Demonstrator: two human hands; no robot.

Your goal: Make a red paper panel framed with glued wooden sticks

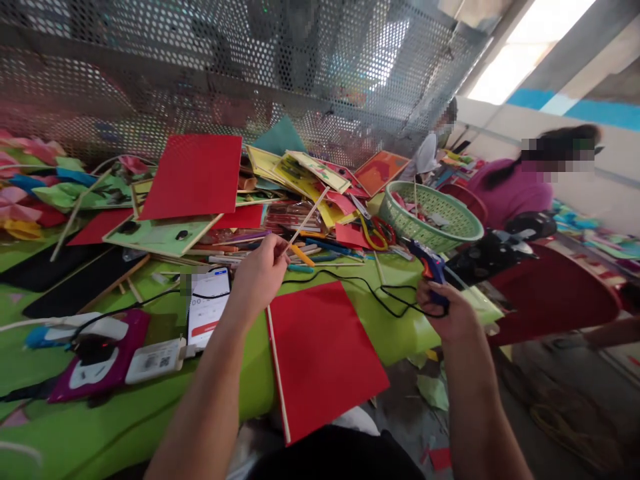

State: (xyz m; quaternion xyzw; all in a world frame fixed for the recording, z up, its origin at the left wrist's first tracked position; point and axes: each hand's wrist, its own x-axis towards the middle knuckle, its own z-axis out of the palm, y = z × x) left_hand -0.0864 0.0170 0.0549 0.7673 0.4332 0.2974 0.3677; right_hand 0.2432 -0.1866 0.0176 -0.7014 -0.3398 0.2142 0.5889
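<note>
My left hand [265,273] pinches a thin pale wooden stick [310,217] near its lower end, its far end angled up to the right. In my right hand [445,310] is a blue glue gun [431,267], held by its handle with the nozzle pointing up and left. Between my forearms a red square sheet [320,360] overhangs the table's near edge. Along its left side runs another pale stick [279,373], lying flush with the edge. A black cord [357,280] loops across the table behind the sheet towards the glue gun.
A purple power strip [107,363] and a phone [209,307] lie at left. Behind are pens, papers, a red board [195,177], yellow-handled scissors [375,235] and a green basket [435,213]. A perforated metal panel [250,73] rises behind. Other people sit at right.
</note>
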